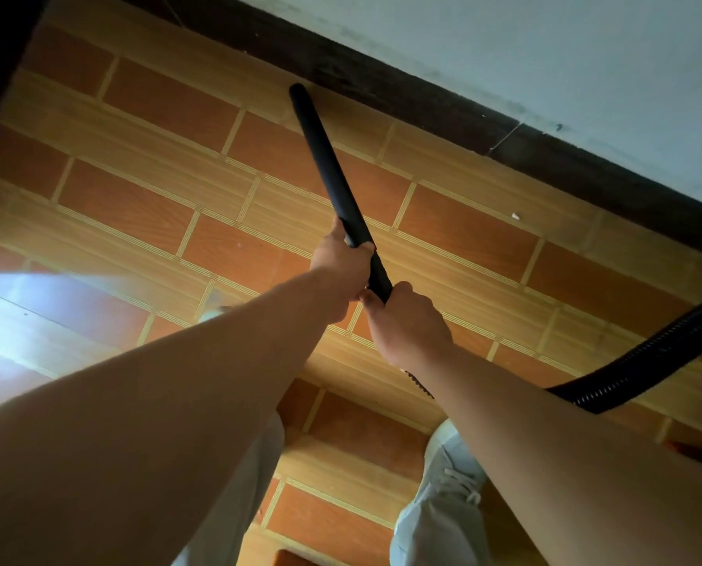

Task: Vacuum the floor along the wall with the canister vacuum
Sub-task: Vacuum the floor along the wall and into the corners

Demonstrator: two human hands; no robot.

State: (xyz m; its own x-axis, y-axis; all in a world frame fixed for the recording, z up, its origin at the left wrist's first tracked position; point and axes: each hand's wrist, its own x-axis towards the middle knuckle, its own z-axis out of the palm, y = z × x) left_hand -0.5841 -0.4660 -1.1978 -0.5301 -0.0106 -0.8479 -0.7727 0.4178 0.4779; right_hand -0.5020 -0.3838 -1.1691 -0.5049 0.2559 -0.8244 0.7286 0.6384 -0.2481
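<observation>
Your left hand (343, 271) and right hand (406, 324) are both curling around the black vacuum wand (324, 153), the left one just farther along. The wand's far tip is meeting the tiled floor (136, 198) beside the dark baseboard (382, 79).

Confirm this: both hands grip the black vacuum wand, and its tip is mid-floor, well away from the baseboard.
Wrong on the tip. The left hand and right hand both grip the black vacuum wand, but its tip is at the edge of the floor, right by the dark baseboard; the head view shows it.
</observation>
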